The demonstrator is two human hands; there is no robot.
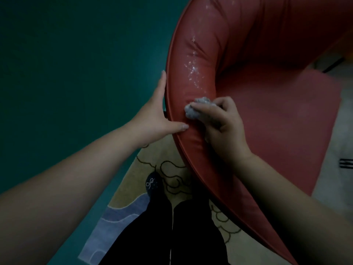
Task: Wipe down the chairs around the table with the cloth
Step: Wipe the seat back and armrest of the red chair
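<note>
A red, curved, leather-look chair (248, 92) fills the 1 to 5 o'clock area. Its piped back edge is braced by the left hand (158, 119), fingers spread, thumb laid over the rim. A crumpled grey cloth (193, 109) is pinched in the curled right hand (223, 127) and pressed on the inner backrest at centre. Pale wet streaks (193, 67) are seen at 12 o'clock of the cloth. Open teal floor (76, 64) lies at 9 to 11 o'clock; a patterned beige rug (145, 169) lies at 6 o'clock.

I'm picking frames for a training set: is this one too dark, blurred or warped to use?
Head view: dim overall, with a dark teal cast; the white specks on the red chair catch bright glints; the wide-angle lens bends the chair's rim; edges are soft, yet the left hand, right hand and grey cloth stay readable.
</note>
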